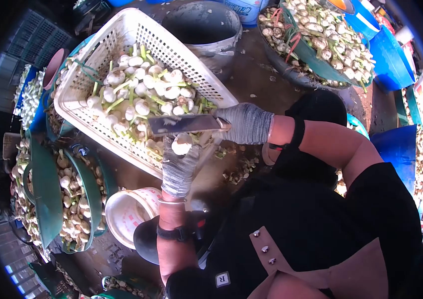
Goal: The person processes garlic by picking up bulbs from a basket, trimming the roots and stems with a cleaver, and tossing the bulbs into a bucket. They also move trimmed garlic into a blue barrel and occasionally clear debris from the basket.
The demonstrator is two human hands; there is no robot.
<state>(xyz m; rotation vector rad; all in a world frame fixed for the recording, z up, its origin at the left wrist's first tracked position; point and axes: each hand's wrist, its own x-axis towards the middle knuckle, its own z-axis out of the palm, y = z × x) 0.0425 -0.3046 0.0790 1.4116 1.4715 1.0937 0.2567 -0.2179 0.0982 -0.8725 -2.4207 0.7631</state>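
Observation:
My right hand [246, 123], in a grey glove, is closed round the handle of a wide flat knife [184, 124]. The blade points left, over the edge of the garlic pile. Just below the blade my left hand [179, 169], gloved too, holds a white garlic bulb [182, 144] between its fingers. Blade and bulb are very close; whether they touch I cannot tell. Behind both hands a white perforated crate [144, 32] holds a heap of garlic bulbs [141, 89] with short green stems.
A grey bucket [216, 47] stands behind the crate, a white bucket [122, 214] at its near left. Green tubs of garlic [74, 199] are at left, another heaped tub [326, 45] at back right. Blue bins [393, 57] line the right. Trimmings [241, 172] lie on the floor.

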